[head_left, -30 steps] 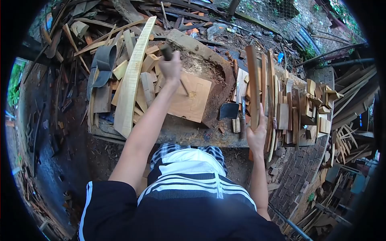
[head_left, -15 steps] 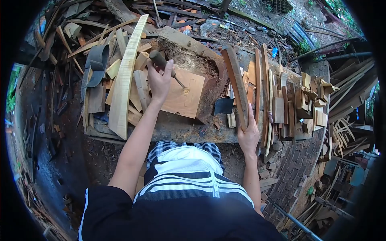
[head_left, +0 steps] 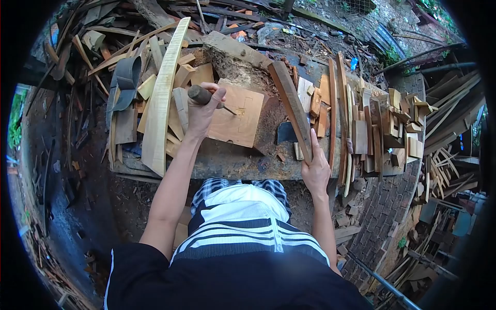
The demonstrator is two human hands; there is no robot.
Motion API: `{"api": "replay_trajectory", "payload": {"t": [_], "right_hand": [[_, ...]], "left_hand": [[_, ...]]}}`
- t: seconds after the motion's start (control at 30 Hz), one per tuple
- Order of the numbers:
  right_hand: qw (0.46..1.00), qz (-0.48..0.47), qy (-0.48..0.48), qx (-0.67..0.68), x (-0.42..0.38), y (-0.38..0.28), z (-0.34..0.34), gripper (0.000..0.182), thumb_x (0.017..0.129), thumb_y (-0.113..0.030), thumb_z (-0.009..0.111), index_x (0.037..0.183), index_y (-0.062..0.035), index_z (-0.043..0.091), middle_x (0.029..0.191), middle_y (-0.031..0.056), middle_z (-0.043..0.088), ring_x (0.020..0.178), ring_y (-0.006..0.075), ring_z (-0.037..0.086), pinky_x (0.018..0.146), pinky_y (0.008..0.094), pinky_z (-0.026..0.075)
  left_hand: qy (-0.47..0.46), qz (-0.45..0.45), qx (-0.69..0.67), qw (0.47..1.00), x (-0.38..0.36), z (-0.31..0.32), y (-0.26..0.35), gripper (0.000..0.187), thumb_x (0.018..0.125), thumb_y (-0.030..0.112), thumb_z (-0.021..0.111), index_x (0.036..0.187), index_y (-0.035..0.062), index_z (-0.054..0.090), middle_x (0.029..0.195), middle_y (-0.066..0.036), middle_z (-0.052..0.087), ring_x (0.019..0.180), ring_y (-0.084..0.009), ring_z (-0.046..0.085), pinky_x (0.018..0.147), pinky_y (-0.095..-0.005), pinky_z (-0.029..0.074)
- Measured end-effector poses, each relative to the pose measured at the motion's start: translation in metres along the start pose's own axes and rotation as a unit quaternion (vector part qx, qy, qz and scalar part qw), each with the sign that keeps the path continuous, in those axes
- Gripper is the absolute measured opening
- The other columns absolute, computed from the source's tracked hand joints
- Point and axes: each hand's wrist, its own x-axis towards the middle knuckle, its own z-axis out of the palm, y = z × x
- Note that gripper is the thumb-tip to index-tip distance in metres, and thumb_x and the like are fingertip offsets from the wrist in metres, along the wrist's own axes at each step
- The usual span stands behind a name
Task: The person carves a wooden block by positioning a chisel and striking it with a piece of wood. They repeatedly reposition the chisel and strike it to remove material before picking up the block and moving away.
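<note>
My left hand [head_left: 200, 118] is wrapped round the thick wooden handle of a chisel [head_left: 199, 95]. The chisel leans low, its blade tip at a small cut with pale chips in a flat wooden board [head_left: 226, 128]. Outlines are marked on the board's face near that cut. In my right hand [head_left: 316, 173] is the lower end of a long squared wooden bar [head_left: 290, 106], the index finger stretched along it. The bar slants up and left, its far end to the right of the board and apart from the chisel.
A long pale curved plank [head_left: 160, 113] and offcuts lie left of the board. Behind it is a rough, hollowed timber block [head_left: 230, 49]. A dark flat piece [head_left: 285, 133] sits near the bar. Strips and small blocks [head_left: 360, 137] crowd the bench's right side.
The chisel has tipped lower, its handle dropping toward me while its tip stays near the same cut. My right hand has shifted slightly left, and the bar's far end has swung left.
</note>
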Motion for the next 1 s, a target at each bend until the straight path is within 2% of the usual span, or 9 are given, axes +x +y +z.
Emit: {"api": "replay_trajectory", "payload": {"t": [0.13,0.43,0.5,0.57,0.7,0.73,0.83,0.87,1.0], "right_hand": [[1.0,0.0,-0.005,-0.005,-0.001,-0.001,0.001,0.095,0.073,0.005,0.059,0.154,-0.0322,0.026,0.086,0.0151,0.057,0.074,0.0397,0.063,0.064,0.0508,0.05],[1.0,-0.012,0.002,0.003,-0.001,-0.005,0.004,0.095,0.073,0.005,0.059,0.154,-0.0336,0.026,0.088,0.0141,0.057,0.075,0.0399,0.063,0.064,0.0516,0.05],[1.0,0.007,-0.022,0.001,-0.002,-0.006,0.006,0.095,0.074,0.004,0.06,0.154,-0.0332,0.026,0.09,0.014,0.058,0.075,0.0403,0.063,0.065,0.0519,0.051],[1.0,0.0,-0.023,0.007,-0.001,-0.008,0.006,0.094,0.074,0.004,0.06,0.154,-0.0333,0.026,0.091,0.0141,0.058,0.076,0.0402,0.063,0.065,0.0518,0.051],[0.999,-0.01,-0.03,0.007,-0.001,-0.012,0.002,0.093,0.075,0.003,0.061,0.153,-0.0338,0.027,0.092,0.0142,0.059,0.078,0.0397,0.063,0.068,0.0512,0.051],[0.999,-0.006,-0.032,0.006,-0.002,-0.013,0.003,0.094,0.074,0.003,0.061,0.153,-0.0336,0.027,0.092,0.0142,0.059,0.081,0.0385,0.064,0.069,0.0506,0.052],[0.999,0.013,-0.02,0.022,-0.006,-0.019,0.008,0.094,0.074,0.004,0.061,0.153,-0.033,0.027,0.091,0.0136,0.059,0.082,0.0376,0.064,0.069,0.0498,0.052],[0.998,0.034,-0.023,0.039,-0.009,-0.024,0.009,0.093,0.074,0.005,0.06,0.154,-0.0308,0.028,0.104,0.0147,0.063,0.089,0.0394,0.065,0.074,0.0495,0.052],[0.992,0.052,-0.007,0.112,-0.037,-0.039,0.02,0.089,0.074,0.008,0.056,0.154,-0.0218,0.029,0.134,0.0215,0.056,0.112,0.0441,0.06,0.089,0.0474,0.05]], "left_hand": [[-0.041,-0.02,0.025,0.999,-0.003,0.007,-0.002,0.013,0.085,0.01,0.077,0.092,0.0091,0.066,0.084,0.002,0.063,0.076,-0.0078,0.061,0.071,-0.0226,0.049],[-0.169,0.006,0.17,0.971,-0.018,0.02,0.016,0.02,0.08,0.007,0.08,0.099,0.0104,0.073,0.079,0.006,0.058,0.073,-0.0044,0.052,0.065,-0.0198,0.04],[-0.171,-0.029,0.199,0.965,-0.024,0.025,0.018,0.016,0.08,0.004,0.078,0.095,0.0096,0.073,0.077,0.004,0.061,0.073,-0.0062,0.055,0.077,-0.024,0.046],[-0.219,0.115,0.194,0.949,-0.03,0.031,0.005,0.011,0.08,0.004,0.078,0.09,0.0094,0.074,0.077,0.003,0.064,0.07,-0.0073,0.055,0.065,-0.0241,0.046],[-0.226,0.092,0.202,0.948,-0.044,0.04,0.0,0.01,0.079,0.001,0.076,0.086,0.0057,0.072,0.076,-0.002,0.064,0.07,-0.0117,0.058,0.066,-0.0292,0.047],[-0.228,0.063,0.207,0.949,-0.046,0.04,-0.001,0.01,0.079,0.001,0.076,0.085,0.0071,0.071,0.082,-0.002,0.071,0.072,-0.0132,0.063,0.103,-0.0397,0.043],[-0.269,0.102,0.241,0.927,-0.056,0.04,0.002,0.009,0.079,0.005,0.078,0.085,0.0069,0.072,0.08,-0.003,0.07,0.072,-0.0148,0.062,0.1,-0.0393,0.044],[-0.284,0.172,0.23,0.915,-0.059,0.04,-0.008,0.013,0.076,0.01,0.08,0.084,0.0065,0.07,0.07,-0.006,0.056,0.069,-0.0211,0.057,0.067,-0.0331,0.046],[-0.298,0.224,0.231,0.899,-0.075,0.04,-0.03,0.024,0.074,0.023,0.083,0.075,0.0073,0.065,0.069,-0.007,0.056,0.075,-0.0263,0.058,0.074,-0.037,0.048]]}}
